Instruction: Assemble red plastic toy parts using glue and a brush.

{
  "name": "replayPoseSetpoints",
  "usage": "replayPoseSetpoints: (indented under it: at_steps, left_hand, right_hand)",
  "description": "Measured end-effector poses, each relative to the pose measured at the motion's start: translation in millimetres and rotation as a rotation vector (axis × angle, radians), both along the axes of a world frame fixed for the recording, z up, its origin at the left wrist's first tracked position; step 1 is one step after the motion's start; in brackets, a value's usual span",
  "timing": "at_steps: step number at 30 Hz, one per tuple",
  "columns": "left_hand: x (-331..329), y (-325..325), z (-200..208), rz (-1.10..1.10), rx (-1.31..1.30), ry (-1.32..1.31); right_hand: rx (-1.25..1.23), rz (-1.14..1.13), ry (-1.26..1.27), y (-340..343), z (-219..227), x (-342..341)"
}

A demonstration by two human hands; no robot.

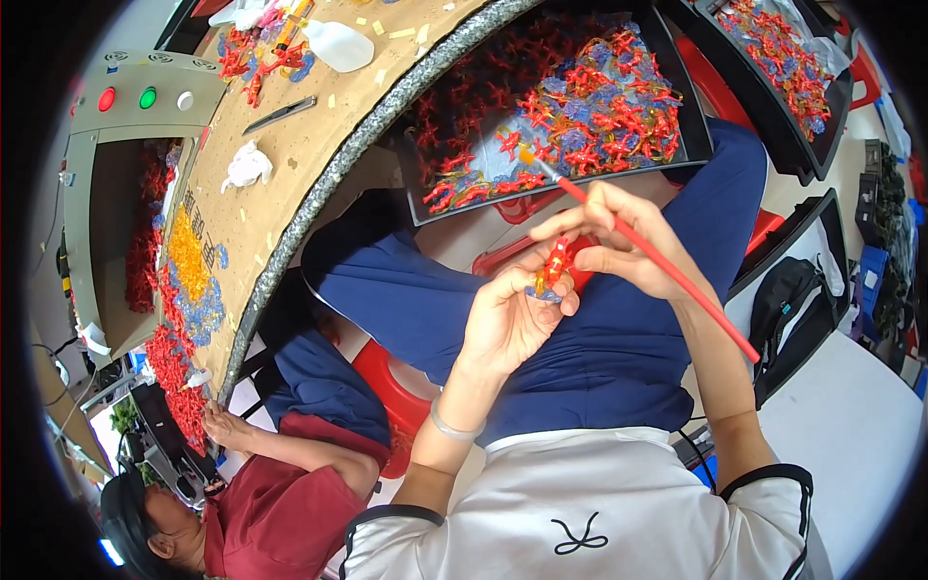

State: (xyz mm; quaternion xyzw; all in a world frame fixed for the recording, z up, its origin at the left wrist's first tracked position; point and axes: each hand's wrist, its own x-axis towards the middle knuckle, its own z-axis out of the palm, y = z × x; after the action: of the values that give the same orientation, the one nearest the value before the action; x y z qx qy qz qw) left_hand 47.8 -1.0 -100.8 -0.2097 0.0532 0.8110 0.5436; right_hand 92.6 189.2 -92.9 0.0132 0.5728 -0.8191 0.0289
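Note:
My left hand is closed around a small translucent figurine, red and yellow with a bluish base, held upright above my lap. A paintbrush with a long red handle lies slantwise in my right hand, its yellowish bristles pointing up and left, away from the figurine. Right-hand fingertips are close to the figurine's top; whether they touch it I cannot tell. Just beyond my hands, a black tray rests across my knees, heaped with similar red, yellow and blue pieces.
At left, a paper-covered table carries a white bottle, a black cutter knife, crumpled tissue and piles of red pieces. A co-worker sits there beside a machine. Another filled tray stands far right.

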Motion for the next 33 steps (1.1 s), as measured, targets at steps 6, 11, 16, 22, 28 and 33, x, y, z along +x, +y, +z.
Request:
replayPoseSetpoints:
  at_steps: [6, 11, 16, 22, 28, 33]
  left_hand:
    - [3.7, -0.4, -12.2, -0.035, 0.131, -0.11]
    - [5.1, 5.6, 0.6, -0.043, -0.334, 0.6]
    - [8.0, 8.9, 12.3, -0.1, -0.565, 0.997]
    - [13.4, 11.9, 17.8, -0.072, -0.605, 0.999]
    - [14.1, 13.2, 22.6, -0.073, -0.596, 0.976]
    - [14.1, 13.1, 22.1, -0.055, -0.609, 0.979]
  right_hand:
    - [0.045, 0.009, -0.056, 0.0, -2.6, -1.0]
    - [0.164, -0.051, -0.081, 5.6, 1.2, -1.1]
    - [0.127, -0.041, -0.162, 3.3, 1.2, -2.6]
    - [-0.137, -0.039, -0.347, 3.2, -1.5, -6.3]
    - [-0.261, -0.018, -0.402, 4.0, -2.0, -8.3]
    - [-0.268, -0.011, -0.409, 3.7, -2.4, -10.6]
